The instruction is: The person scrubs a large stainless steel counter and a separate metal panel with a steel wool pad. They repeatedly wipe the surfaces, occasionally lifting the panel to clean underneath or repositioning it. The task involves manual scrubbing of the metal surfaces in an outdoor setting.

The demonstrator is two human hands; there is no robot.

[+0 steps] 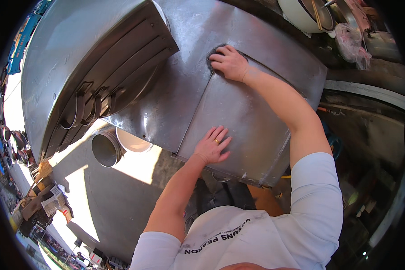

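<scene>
My right hand grips a dark metal scouring pad, pressed on the stainless steel worktop near the corner of a rectangular metal panel. Lower down, my left hand, with a gold ring on one finger, rests with spread fingers on that panel near its front edge; nothing is in it. To the left of both hands stands a steel unit with long slots and several curved metal handles.
A white basin with chopsticks and a clear plastic bag lie beyond the worktop at the upper right. A metal bucket and a pale round container stand on the floor at left. Cardboard and clutter are at the far left.
</scene>
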